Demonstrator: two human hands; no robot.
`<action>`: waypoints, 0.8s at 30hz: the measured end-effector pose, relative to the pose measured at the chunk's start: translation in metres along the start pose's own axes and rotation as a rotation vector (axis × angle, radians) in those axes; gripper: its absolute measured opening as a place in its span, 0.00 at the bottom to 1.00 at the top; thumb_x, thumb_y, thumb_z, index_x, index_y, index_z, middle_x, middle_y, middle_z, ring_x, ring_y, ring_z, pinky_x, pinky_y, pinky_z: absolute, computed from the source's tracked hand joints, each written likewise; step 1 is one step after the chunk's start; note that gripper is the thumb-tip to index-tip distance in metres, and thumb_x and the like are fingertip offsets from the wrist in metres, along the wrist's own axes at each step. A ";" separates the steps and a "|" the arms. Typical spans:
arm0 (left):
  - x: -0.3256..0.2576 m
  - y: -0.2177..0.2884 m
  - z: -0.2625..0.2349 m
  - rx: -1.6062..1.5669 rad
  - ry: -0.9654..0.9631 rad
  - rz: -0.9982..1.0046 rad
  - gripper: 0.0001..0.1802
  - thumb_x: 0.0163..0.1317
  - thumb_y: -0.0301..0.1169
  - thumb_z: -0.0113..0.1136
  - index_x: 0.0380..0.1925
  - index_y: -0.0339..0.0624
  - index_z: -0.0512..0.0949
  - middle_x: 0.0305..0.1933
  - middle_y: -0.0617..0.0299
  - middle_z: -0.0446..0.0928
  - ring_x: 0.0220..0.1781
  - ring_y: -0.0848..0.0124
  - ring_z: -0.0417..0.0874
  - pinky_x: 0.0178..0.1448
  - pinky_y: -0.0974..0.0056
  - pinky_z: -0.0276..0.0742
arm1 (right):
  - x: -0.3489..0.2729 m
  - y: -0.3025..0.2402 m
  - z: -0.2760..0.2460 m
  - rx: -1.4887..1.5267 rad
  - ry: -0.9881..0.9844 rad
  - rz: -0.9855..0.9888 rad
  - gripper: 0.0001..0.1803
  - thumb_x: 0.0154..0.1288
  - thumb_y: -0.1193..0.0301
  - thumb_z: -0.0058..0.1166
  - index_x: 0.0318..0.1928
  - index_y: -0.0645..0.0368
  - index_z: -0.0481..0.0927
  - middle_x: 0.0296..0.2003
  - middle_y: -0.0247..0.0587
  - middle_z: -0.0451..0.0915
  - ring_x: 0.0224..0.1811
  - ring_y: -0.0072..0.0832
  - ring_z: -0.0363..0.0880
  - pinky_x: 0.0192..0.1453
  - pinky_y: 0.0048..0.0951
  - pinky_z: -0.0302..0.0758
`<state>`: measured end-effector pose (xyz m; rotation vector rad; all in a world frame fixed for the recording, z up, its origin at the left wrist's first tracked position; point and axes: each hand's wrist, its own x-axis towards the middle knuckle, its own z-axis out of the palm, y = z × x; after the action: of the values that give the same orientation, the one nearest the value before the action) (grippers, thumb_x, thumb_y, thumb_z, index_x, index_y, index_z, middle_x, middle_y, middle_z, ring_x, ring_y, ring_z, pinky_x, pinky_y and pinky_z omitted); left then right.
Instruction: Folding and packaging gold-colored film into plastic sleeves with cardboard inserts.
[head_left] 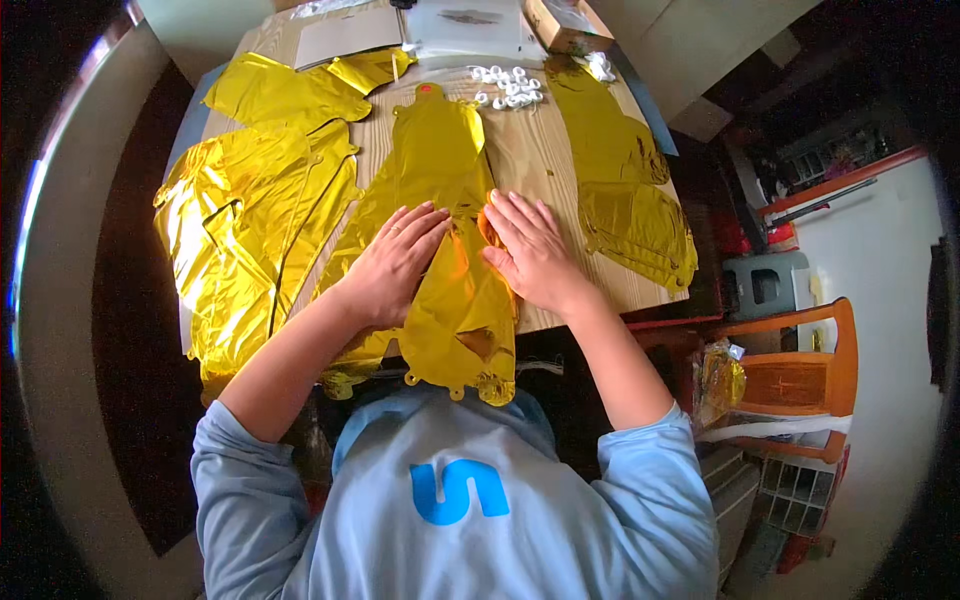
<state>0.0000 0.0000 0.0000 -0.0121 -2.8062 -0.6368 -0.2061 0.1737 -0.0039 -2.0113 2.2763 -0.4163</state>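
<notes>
A flat, uninflated gold foil balloon [440,150] lies lengthwise down the middle of the wooden table, its near end with small tabs hanging over the front edge toward me. My left hand [395,262] rests palm down on its left part, fingers stretched out. On its right edge lies my right hand [535,250], also flat, with fingers extended and the thumb pointing inward. Orange reflections show on the foil beside the right fingertips. Neither hand grips anything that I can see.
More crumpled gold foil balloons [250,200] spread over the table's left side. A folded gold stack [625,190] lies at the right. Several white ribbon rolls [510,88], a clear plastic packet [465,35] and a cardboard box [568,25] sit farther back. A wooden chair [840,370] stands at right.
</notes>
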 end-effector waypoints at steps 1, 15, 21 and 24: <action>0.000 0.000 0.002 -0.012 0.025 0.000 0.43 0.56 0.32 0.64 0.73 0.36 0.61 0.76 0.43 0.61 0.80 0.49 0.58 0.82 0.46 0.52 | -0.003 0.000 -0.001 -0.010 0.007 -0.009 0.35 0.78 0.54 0.45 0.76 0.60 0.58 0.78 0.47 0.56 0.81 0.44 0.50 0.83 0.51 0.43; 0.102 -0.042 0.021 0.148 0.140 0.234 0.20 0.66 0.31 0.57 0.56 0.36 0.78 0.62 0.47 0.77 0.65 0.51 0.77 0.72 0.53 0.69 | 0.002 -0.001 0.005 -0.031 -0.066 0.024 0.39 0.77 0.47 0.41 0.76 0.62 0.58 0.78 0.54 0.54 0.81 0.51 0.47 0.82 0.58 0.37; 0.120 -0.066 0.031 0.044 0.202 0.154 0.21 0.66 0.30 0.58 0.58 0.37 0.78 0.64 0.47 0.76 0.69 0.49 0.74 0.73 0.49 0.68 | -0.005 -0.001 0.007 -0.067 -0.033 -0.022 0.42 0.76 0.45 0.40 0.77 0.64 0.55 0.79 0.54 0.51 0.83 0.49 0.41 0.83 0.58 0.35; 0.124 -0.074 0.035 0.073 0.234 0.151 0.20 0.66 0.31 0.57 0.57 0.36 0.78 0.63 0.46 0.77 0.68 0.49 0.74 0.73 0.50 0.68 | -0.015 -0.008 0.004 -0.098 -0.063 -0.036 0.43 0.77 0.45 0.42 0.79 0.60 0.50 0.80 0.52 0.47 0.83 0.48 0.42 0.83 0.55 0.35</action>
<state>-0.1337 -0.0585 -0.0297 -0.1261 -2.5710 -0.4670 -0.1949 0.1871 -0.0076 -2.0824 2.2681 -0.2438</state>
